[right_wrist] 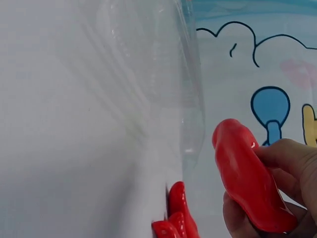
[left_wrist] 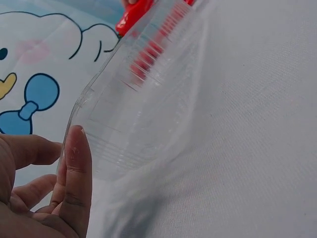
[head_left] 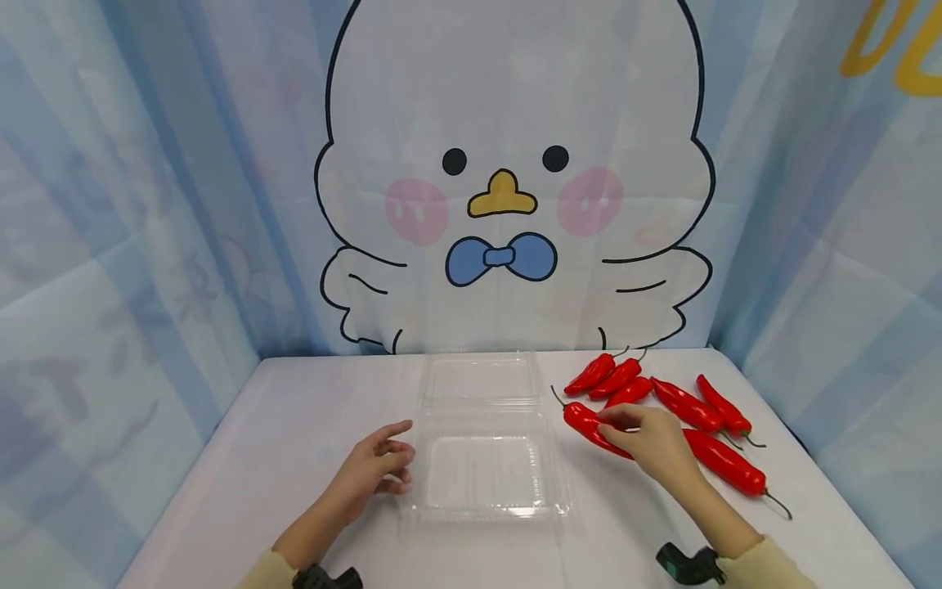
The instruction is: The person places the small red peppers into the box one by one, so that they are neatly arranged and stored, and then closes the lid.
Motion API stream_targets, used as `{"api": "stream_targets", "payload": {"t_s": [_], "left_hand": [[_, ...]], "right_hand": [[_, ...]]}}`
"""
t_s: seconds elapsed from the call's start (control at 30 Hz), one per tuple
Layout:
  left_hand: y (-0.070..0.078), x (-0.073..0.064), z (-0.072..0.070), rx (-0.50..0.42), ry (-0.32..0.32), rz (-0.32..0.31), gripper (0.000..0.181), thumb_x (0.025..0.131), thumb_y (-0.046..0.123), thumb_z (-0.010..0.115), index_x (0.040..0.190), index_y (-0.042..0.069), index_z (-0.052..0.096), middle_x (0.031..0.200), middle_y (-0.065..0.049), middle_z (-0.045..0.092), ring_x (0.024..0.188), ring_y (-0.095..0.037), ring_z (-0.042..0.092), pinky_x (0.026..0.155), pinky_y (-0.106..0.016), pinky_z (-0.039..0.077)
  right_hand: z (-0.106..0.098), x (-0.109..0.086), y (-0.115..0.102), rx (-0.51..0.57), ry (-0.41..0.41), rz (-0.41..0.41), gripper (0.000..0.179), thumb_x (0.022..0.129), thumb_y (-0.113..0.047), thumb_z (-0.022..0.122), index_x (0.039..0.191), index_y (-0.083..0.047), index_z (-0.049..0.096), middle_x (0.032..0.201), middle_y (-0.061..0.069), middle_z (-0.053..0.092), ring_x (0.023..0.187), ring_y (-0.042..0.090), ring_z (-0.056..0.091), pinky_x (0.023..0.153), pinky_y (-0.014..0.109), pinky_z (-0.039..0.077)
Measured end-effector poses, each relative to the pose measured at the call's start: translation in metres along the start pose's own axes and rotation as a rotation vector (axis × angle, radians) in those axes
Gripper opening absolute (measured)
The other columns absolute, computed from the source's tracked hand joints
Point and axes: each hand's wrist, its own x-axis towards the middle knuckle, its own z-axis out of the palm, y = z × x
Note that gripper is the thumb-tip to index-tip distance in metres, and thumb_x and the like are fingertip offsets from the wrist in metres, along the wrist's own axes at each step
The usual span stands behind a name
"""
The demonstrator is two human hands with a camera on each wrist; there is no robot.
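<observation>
In the head view a clear plastic clamshell box (head_left: 482,474) lies unfolded on the table, its lid (head_left: 482,380) flat behind the base. My left hand (head_left: 375,466) is at the box's left edge with loosely bent fingers. In the left wrist view, its fingertips (left_wrist: 77,144) are right at the clear rim. My right hand (head_left: 651,442) holds a red chili pepper (head_left: 585,421) between thumb and fingers, right of the box. The right wrist view shows this glossy pepper (right_wrist: 245,178) up close, tilted in the grip.
More red chili peppers lie at the table's right: a small group (head_left: 616,378) at the back, two farther right (head_left: 724,405), and a larger one (head_left: 724,462) beside my right hand. Behind the white table (head_left: 316,393) hangs a curtain (head_left: 508,98) with a cartoon bird.
</observation>
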Motion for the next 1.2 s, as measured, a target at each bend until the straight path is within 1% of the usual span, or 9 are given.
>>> {"api": "stream_targets", "payload": {"t_s": [0.17, 0.37, 0.57, 0.87, 1.1, 1.2], "left_hand": [[-0.001, 0.001, -0.001, -0.014, 0.004, 0.0, 0.057, 0.098, 0.005, 0.065, 0.152, 0.007, 0.048, 0.11, -0.015, 0.064, 0.073, -0.019, 0.064, 0.065, -0.031, 0.06], [-0.002, 0.002, -0.002, -0.027, -0.017, 0.007, 0.058, 0.099, 0.007, 0.066, 0.153, 0.006, 0.046, 0.111, -0.016, 0.064, 0.073, -0.018, 0.064, 0.065, -0.03, 0.06], [-0.003, 0.003, -0.002, -0.028, -0.03, 0.012, 0.057, 0.099, 0.008, 0.065, 0.153, 0.005, 0.045, 0.112, -0.017, 0.064, 0.073, -0.017, 0.064, 0.065, -0.03, 0.06], [-0.004, 0.003, -0.004, -0.042, -0.048, 0.016, 0.059, 0.1, 0.008, 0.065, 0.155, 0.005, 0.043, 0.112, -0.016, 0.063, 0.074, -0.016, 0.064, 0.065, -0.028, 0.059], [-0.005, 0.004, -0.004, -0.052, -0.042, 0.018, 0.058, 0.1, 0.009, 0.065, 0.154, 0.006, 0.044, 0.112, -0.015, 0.063, 0.073, -0.016, 0.063, 0.064, -0.028, 0.059], [-0.006, 0.004, -0.004, -0.052, -0.042, 0.016, 0.058, 0.099, 0.009, 0.064, 0.154, 0.005, 0.045, 0.112, -0.016, 0.063, 0.073, -0.016, 0.063, 0.064, -0.028, 0.059]], "right_hand": [[0.008, 0.001, -0.014, 0.078, -0.02, 0.014, 0.031, 0.089, -0.02, 0.081, 0.118, -0.008, 0.077, 0.111, 0.016, 0.076, 0.102, 0.033, 0.07, 0.078, 0.043, 0.064], [0.019, 0.003, -0.03, 0.124, -0.047, 0.002, 0.027, 0.089, -0.019, 0.081, 0.114, -0.011, 0.079, 0.108, 0.01, 0.077, 0.099, 0.026, 0.069, 0.079, 0.039, 0.064], [0.03, 0.002, -0.044, 0.14, -0.072, -0.016, 0.022, 0.089, -0.017, 0.081, 0.11, -0.014, 0.08, 0.105, 0.005, 0.077, 0.095, 0.022, 0.068, 0.08, 0.037, 0.063], [0.045, 0.001, -0.058, 0.158, -0.082, -0.046, 0.019, 0.087, -0.014, 0.082, 0.106, -0.015, 0.08, 0.101, 0.002, 0.077, 0.09, 0.019, 0.066, 0.08, 0.036, 0.063], [0.059, -0.002, -0.065, 0.183, -0.146, -0.043, 0.016, 0.086, -0.014, 0.083, 0.102, -0.017, 0.08, 0.097, -0.002, 0.076, 0.088, 0.017, 0.065, 0.076, 0.033, 0.062], [0.065, -0.003, -0.066, 0.195, -0.173, -0.062, 0.014, 0.086, -0.014, 0.082, 0.099, -0.018, 0.079, 0.096, -0.003, 0.076, 0.088, 0.015, 0.065, 0.077, 0.032, 0.061]]}}
